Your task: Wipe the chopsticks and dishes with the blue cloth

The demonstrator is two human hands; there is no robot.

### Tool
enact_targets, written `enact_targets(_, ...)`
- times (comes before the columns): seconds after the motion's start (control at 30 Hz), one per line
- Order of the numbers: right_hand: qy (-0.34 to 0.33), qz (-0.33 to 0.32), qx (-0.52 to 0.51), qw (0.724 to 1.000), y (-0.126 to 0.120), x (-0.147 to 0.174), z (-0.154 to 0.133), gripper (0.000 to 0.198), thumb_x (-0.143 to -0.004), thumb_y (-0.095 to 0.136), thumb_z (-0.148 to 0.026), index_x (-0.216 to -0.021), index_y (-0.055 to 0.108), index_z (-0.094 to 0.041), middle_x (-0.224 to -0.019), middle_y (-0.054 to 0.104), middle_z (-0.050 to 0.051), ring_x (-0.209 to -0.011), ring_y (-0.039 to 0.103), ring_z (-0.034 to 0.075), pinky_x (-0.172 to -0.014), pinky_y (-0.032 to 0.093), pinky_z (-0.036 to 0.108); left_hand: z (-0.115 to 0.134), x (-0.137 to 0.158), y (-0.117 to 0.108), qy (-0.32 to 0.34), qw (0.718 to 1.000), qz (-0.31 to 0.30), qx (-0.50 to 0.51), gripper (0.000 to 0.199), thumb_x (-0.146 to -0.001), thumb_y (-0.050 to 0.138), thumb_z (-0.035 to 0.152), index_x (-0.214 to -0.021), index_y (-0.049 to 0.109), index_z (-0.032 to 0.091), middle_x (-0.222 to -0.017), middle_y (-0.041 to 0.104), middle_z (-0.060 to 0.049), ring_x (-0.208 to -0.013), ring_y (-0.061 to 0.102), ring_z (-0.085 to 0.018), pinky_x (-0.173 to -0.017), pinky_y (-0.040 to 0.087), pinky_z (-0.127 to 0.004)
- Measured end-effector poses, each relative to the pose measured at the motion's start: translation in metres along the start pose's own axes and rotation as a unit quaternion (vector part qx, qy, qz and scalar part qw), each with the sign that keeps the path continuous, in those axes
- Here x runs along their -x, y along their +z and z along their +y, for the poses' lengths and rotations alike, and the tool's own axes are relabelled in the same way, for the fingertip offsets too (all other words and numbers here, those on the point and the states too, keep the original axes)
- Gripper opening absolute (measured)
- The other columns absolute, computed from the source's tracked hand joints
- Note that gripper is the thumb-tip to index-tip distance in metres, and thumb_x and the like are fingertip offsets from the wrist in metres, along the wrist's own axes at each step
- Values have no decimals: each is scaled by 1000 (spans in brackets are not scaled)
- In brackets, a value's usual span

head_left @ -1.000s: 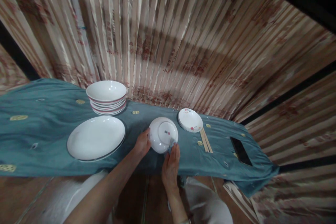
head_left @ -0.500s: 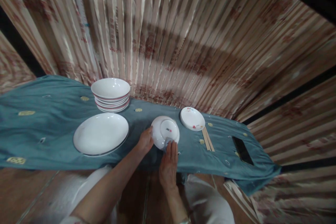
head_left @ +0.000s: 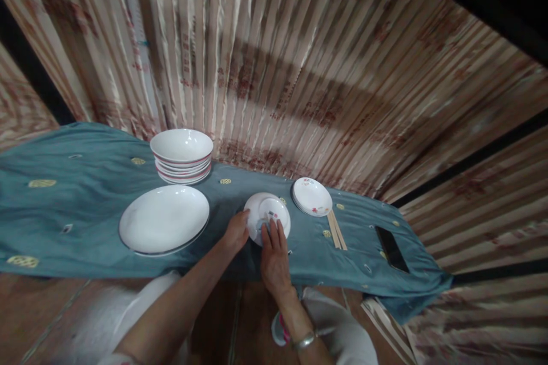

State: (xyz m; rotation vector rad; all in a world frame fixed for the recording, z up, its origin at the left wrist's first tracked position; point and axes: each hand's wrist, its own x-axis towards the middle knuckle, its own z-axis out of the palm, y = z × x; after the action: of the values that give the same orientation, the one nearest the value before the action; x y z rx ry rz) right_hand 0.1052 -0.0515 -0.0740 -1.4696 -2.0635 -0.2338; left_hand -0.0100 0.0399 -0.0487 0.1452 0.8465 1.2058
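The left hand (head_left: 237,231) was bent partway closed, and it held a white bowl (head_left: 266,205) by the edge on that hand's own side. The right hand (head_left: 275,265) was laid out nearly flat, its fingers long and close together. They pushed a small grey-blue cloth (head_left: 260,227) onto the bottom of the bowl. A shiny bracelet (head_left: 305,340) went around the right wrist.

The bowl was in front of the person, between the two hands. It was upside down — its bottom ring, with a little mark inside, faced up toward the person's head, and its mouth faced down. It looked round, with no one side longer. I could not tell if it touched the table.

To the left of the left hand lay a big white plate (head_left: 165,219). Behind that plate stood a pile of white bowls (head_left: 182,157) with red lines around them. Past the right hand, a bit farther away, was a short pile of small plates (head_left: 312,197) with flowers. Wooden chopsticks (head_left: 337,230) lay just beside it, and a black phone (head_left: 391,248) lay farther right.

A blue-green tablecloth (head_left: 85,211) with yellow spots was under these things. Beyond the hands hung a tan curtain (head_left: 274,57) with red-brown pictures — full of folds. Below the hands was a brown floor (head_left: 47,308).
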Motion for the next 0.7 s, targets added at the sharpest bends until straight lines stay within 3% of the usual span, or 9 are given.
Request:
enact_targets(0.27, -43, -42, 2, 998, 1, -40, 5, 51, -87, 39, -3, -138, 47, -6, -150, 38, 19, -147, 10, 27, -114, 32, 53, 1, 7, 3, 16, 999, -28, -7, 16, -75, 61, 3, -64, 66, 13, -61, 68, -4, -65, 66, -17, -71, 49, -27)
enact_targets(0.47, -39, -51, 16, 998, 12, -70, 14, 46, -87, 39, -7, -131, 53, -2, -141, 48, 20, -144, 23, 28, -114, 32, 48, 2, 10, 5, 25, 999, -39, 0, 9, -71, 63, 2, -71, 69, 10, -67, 72, -7, -77, 70, -22, -77, 51, -31)
enact_targets(0.7, 31, -62, -3, 998, 20, -94, 31, 44, -91, 37, -12, -129, 54, 0, -140, 49, 23, -140, 32, 28, -111, 34, 47, 0, 8, 3, 15, 999, -42, -2, 10, -75, 61, 4, -71, 68, 10, -70, 73, -9, -82, 70, -26, -83, 51, -36)
